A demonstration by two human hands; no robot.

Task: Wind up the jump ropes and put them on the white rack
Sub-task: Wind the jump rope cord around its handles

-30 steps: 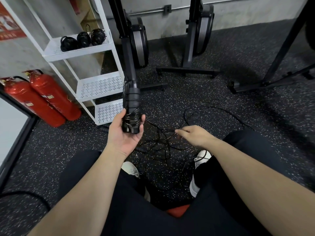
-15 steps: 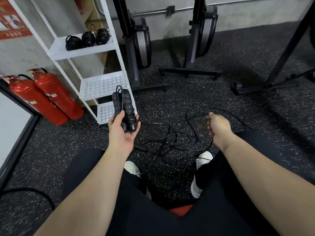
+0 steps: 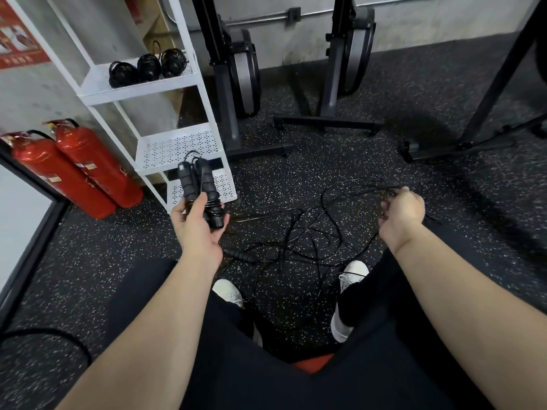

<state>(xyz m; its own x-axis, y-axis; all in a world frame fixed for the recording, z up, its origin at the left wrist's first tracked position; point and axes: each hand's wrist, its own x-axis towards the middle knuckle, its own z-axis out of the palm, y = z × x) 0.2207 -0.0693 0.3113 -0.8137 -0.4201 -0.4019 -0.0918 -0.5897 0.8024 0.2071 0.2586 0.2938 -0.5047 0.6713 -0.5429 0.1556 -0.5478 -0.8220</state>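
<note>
Jump rope handles [image 3: 201,190] sit tight in the left hand [image 3: 198,229]; the right hand [image 3: 404,213] pinches the thin, floppy cord [image 3: 349,190]. Hold the firm handles.

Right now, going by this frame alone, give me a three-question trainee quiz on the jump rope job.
1. True or false: the white rack already has three wound ropes on its top shelf.
2. What does the left hand hold? A) a fire extinguisher B) a pair of rope handles C) nothing
3. Fill in: the right hand grips loose cord whose remainder lies tangled on the ____.

Key: 1 true; 2 B; 3 floor.
</note>
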